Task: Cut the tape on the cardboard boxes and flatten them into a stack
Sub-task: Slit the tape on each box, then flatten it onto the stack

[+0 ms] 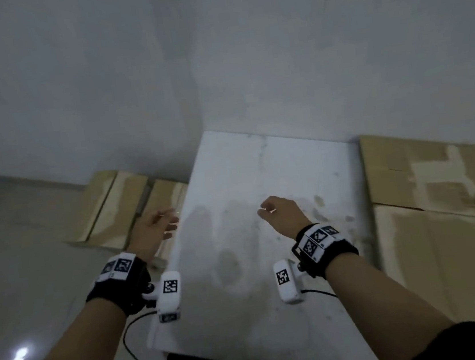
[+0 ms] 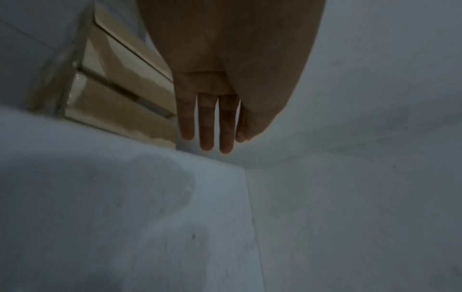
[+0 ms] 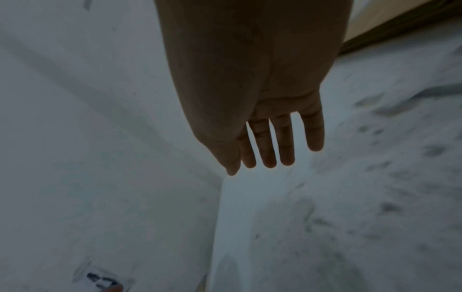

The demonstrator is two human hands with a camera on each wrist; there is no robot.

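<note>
Waiting on the floor to the left, the taped cardboard boxes (image 1: 131, 204) lie just beside the worktop (image 1: 260, 177) edge, their long sides running away toward the wall. The left hand (image 1: 154, 230) hovers right at that edge, nearest them, fingers (image 2: 206, 128) straight and relaxed, holding nothing. The right hand (image 1: 279, 215) hangs over the middle of the worktop, its grip loose and empty too (no cutter visible anywhere). Off to the right, flattened cardboard (image 1: 442, 199) already lies spread out. Likely next: a leftward reach.
</note>
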